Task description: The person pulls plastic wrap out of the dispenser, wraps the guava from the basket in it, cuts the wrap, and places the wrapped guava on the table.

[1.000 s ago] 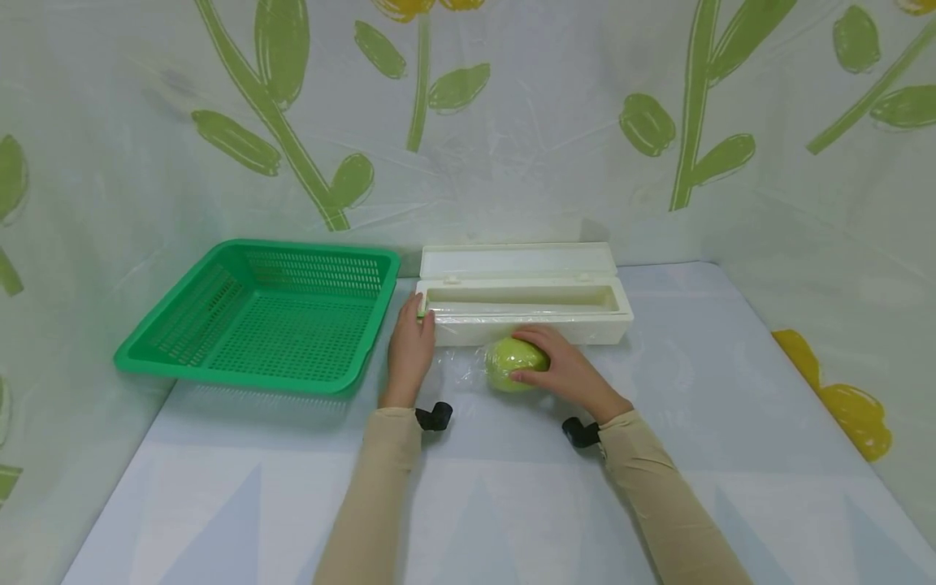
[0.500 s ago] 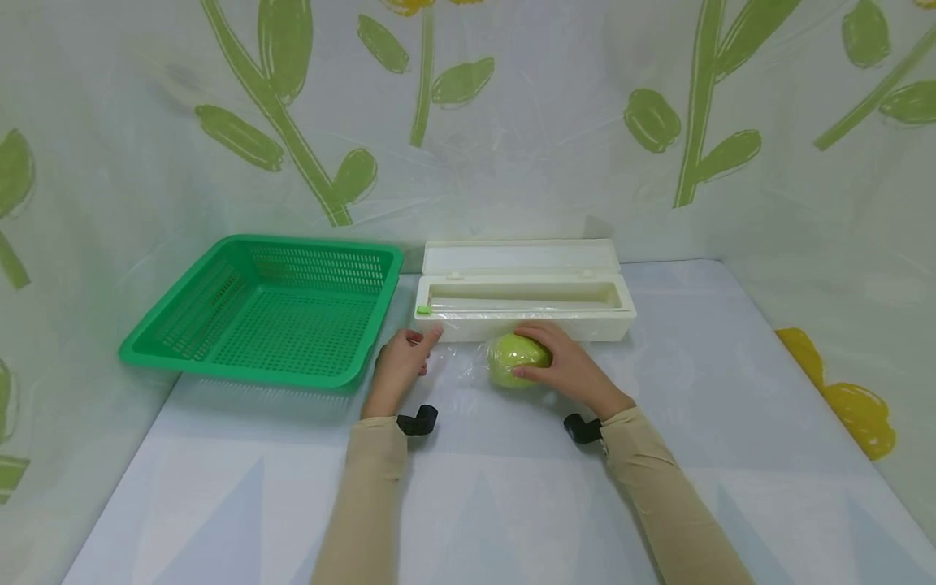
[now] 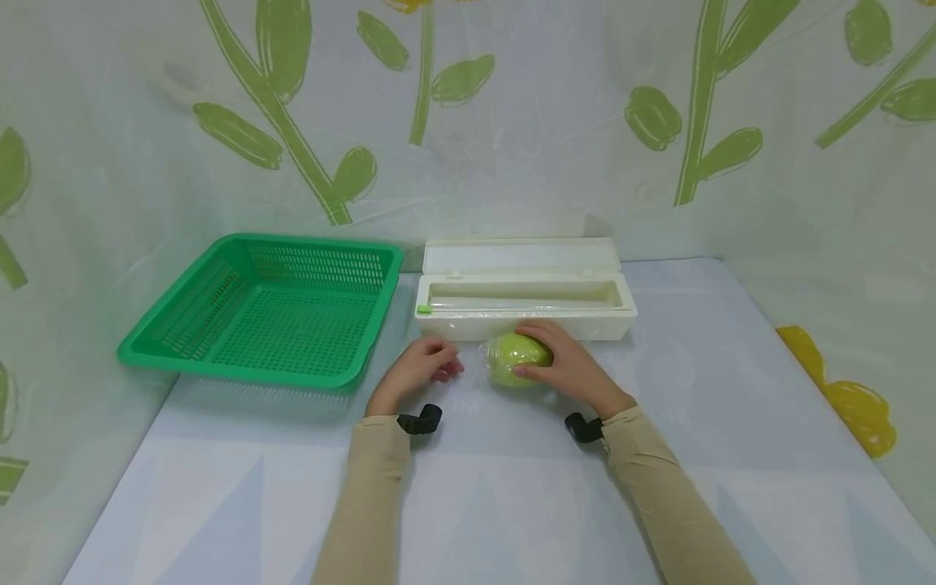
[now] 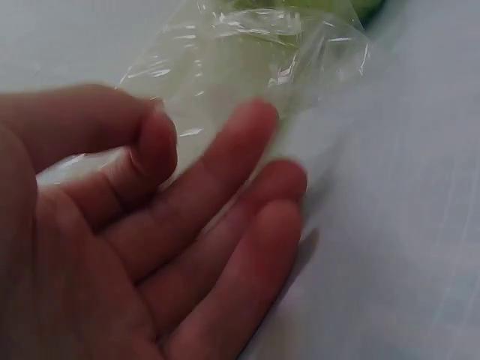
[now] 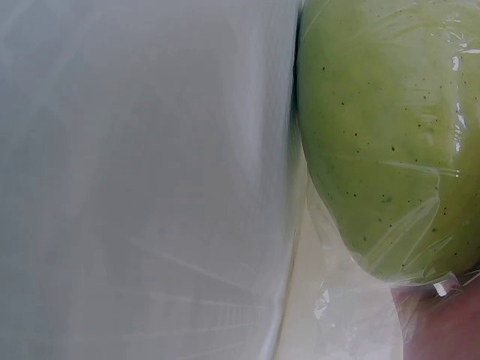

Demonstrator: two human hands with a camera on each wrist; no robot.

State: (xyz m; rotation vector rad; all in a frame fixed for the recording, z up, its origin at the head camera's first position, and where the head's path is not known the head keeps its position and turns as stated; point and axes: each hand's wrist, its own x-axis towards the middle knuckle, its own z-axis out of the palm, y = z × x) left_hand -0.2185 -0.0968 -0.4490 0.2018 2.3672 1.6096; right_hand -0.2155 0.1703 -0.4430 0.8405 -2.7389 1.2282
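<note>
A yellow-green fruit (image 3: 506, 359) with dark specks lies on the table, wrapped in clear cling film (image 4: 210, 67). My right hand (image 3: 574, 372) holds it from the right, fingers over the far side and thumb at the near side. Left of the fruit, my left hand (image 3: 415, 370) pinches the loose film between thumb and index fingertip, its other fingers extended. In the right wrist view the film lies creased over the speckled skin. Just behind the fruit stands a white cling film box (image 3: 439, 328), lid raised, with a roll (image 3: 512, 305) inside.
A green slatted basket (image 3: 351, 380) stands at the left, close to my left hand. The box has a green slider (image 3: 424, 309) on its front left edge. A leaf-patterned sheet (image 3: 548, 162) rises behind the table (image 3: 483, 504).
My left hand has come off the box's left end, moved down toward the table, then right toward the fruit, its thumb and index finger closing. My right hand stays on the fruit.
</note>
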